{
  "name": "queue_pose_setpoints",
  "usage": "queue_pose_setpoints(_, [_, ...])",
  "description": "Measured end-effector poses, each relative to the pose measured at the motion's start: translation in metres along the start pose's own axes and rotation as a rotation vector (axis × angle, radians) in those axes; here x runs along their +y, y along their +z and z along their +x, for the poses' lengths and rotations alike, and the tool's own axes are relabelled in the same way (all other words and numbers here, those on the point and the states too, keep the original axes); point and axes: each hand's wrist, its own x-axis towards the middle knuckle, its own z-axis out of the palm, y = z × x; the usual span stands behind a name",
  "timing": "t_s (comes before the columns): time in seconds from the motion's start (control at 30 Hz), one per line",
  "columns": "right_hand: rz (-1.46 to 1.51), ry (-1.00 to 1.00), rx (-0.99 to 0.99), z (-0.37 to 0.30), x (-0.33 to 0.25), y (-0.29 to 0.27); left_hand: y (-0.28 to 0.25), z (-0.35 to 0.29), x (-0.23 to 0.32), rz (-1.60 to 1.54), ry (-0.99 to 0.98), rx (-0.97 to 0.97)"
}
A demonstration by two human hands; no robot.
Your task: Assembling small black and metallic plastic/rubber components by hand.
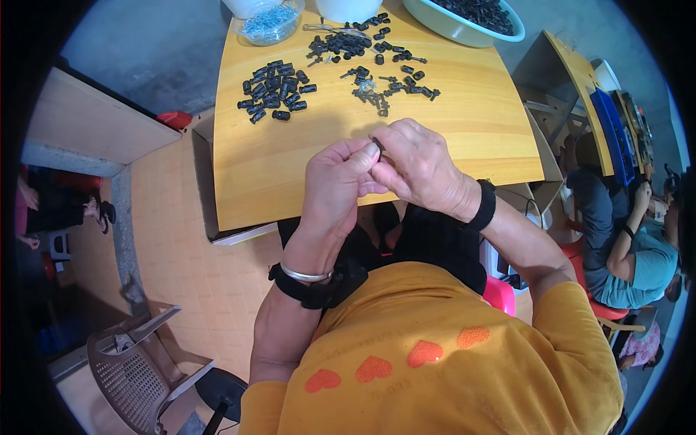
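Above the near part of the wooden table, my left hand point(338, 170) and my right hand point(420, 163) meet, with fingers closed. Pinched between their fingertips is a small black plastic piece point(378, 147), mostly covered by the fingers, so its exact shape does not show. Beyond my left hand lies a group of barrel-shaped black cord locks point(275, 88). Farther back is a heap of small black plastic parts point(339, 46). Nearer my right hand, loose black stem-like pieces point(413, 88) lie around a little cluster of silvery springs point(368, 90).
At the table's far edge stand a clear bowl of bluish metal springs point(270, 22), a white tub point(348, 9) and a pale basin point(464, 25) holding black parts. A brown chair point(134, 377) is at lower left. Another person point(641, 268) sits at right beside a second table.
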Motion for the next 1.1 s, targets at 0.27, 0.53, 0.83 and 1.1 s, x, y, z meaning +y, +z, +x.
queue_pose_setpoints(0.27, [-0.007,0.023,-0.037,-0.001,-0.004,0.005,-0.006,0.002,-0.003,0.041,-0.016,-0.025])
queue_pose_setpoints(0.53, [0.100,0.051,0.005,0.013,-0.002,0.005,-0.008,0.007,0.001,-0.030,0.023,0.102])
queue_pose_setpoints(0.83, [-0.116,0.471,-0.192,0.039,0.086,-0.043,-0.076,0.067,0.076,0.420,0.160,0.468])
queue_pose_setpoints(1.1, [-0.292,0.502,-0.341,0.079,0.178,-0.014,-0.069,0.079,0.083,0.388,0.098,0.467])
